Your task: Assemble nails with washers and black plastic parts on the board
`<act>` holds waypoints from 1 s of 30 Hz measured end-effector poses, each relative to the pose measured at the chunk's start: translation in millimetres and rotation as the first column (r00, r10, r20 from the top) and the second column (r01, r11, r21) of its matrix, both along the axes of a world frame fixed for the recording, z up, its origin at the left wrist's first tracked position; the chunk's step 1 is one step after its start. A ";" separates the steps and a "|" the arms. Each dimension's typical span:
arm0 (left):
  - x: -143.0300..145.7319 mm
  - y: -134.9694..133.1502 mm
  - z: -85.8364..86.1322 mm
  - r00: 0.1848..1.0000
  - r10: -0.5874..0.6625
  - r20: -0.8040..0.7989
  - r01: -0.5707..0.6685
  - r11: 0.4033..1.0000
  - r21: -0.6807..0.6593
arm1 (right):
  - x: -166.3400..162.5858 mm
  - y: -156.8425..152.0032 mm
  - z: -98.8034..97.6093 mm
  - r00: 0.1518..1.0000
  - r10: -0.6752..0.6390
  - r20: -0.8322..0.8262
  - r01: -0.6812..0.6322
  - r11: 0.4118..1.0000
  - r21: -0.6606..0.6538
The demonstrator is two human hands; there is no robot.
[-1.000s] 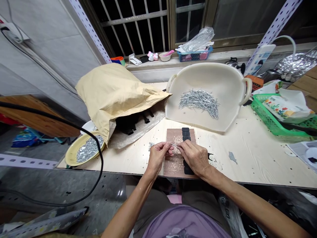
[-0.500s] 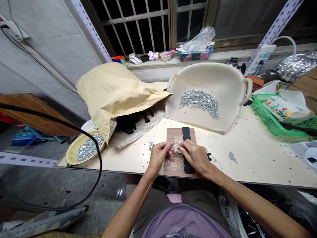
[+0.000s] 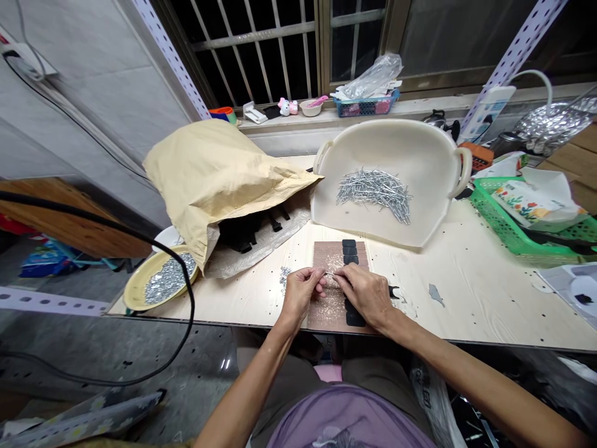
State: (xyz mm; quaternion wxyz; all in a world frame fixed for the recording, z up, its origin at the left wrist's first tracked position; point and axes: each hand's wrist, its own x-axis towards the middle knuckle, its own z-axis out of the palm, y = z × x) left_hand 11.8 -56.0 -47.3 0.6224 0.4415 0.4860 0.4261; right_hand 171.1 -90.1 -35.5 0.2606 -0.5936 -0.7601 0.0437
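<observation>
Over the brown board point(image 3: 324, 317), my left hand point(image 3: 302, 292) and my right hand point(image 3: 366, 291) face each other with pinched fingers. A thin metal pin point(image 3: 329, 273) spans the gap between their fingertips, one end at each hand. Anything smaller inside the left pinch is too small to tell. Black flat pieces point(image 3: 351, 251) run in a column along the board's right part, partly hidden under my right hand. Left of the board lie small metal bits point(image 3: 285, 274). A black forked piece point(image 3: 394, 291) pokes out beside my right hand.
A white basin point(image 3: 387, 230) with a heap of metal pins point(image 3: 375, 190) stands behind the board. To the left are a beige sack point(image 3: 209, 168) holding black parts and a yellow bowl point(image 3: 133, 292) of small metal pieces. A green basket point(image 3: 517, 242) sits right; a black cable point(image 3: 191, 311) loops at left.
Both hands keep their pinch on the pin in nearly the same place. The black forked piece beside my right hand now shows more clearly. The view has shifted slightly.
</observation>
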 end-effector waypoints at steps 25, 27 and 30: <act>-3.4 -0.1 1.8 1.000 -0.027 -0.006 0.027 1.000 0.001 | 3.8 3.0 2.2 0.995 0.089 -0.050 -0.093 0.992 -0.084; -3.5 -0.1 3.2 0.999 -0.028 -0.016 0.028 1.000 0.010 | 3.4 2.9 2.0 0.996 0.082 -0.020 -0.083 0.993 -0.083; -3.9 0.3 5.5 0.999 -0.028 -0.033 0.028 1.000 0.014 | 3.4 5.4 1.4 0.983 0.097 -0.155 -0.115 0.986 -0.119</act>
